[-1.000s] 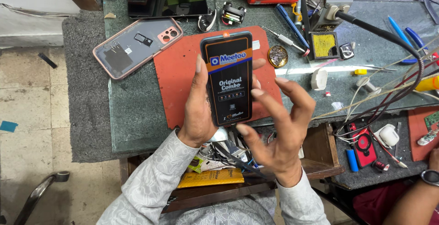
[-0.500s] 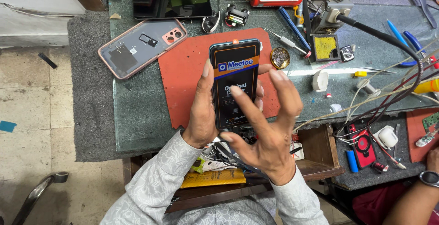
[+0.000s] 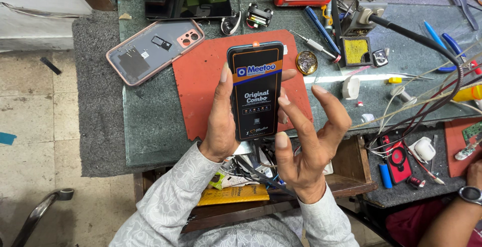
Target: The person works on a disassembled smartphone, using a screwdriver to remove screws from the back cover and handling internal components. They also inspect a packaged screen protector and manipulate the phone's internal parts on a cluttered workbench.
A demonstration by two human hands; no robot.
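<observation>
My left hand grips a black phone display panel with an orange-and-black printed protective film, holding it upright over the orange work mat. My right hand hovers just right of the panel with its fingers spread and curled; the fingertips are near the panel's right edge and hold nothing.
A phone back cover and a dark phone lie at the back left of the green table. Screwdrivers, a soldering stand with sponge and cables crowd the right. An open drawer sits below. Another person's wrist with a watch shows at bottom right.
My right hand's fingers were lying across the panel's face half a second ago; they have lifted off to the right and spread. The panel stays in my left hand.
</observation>
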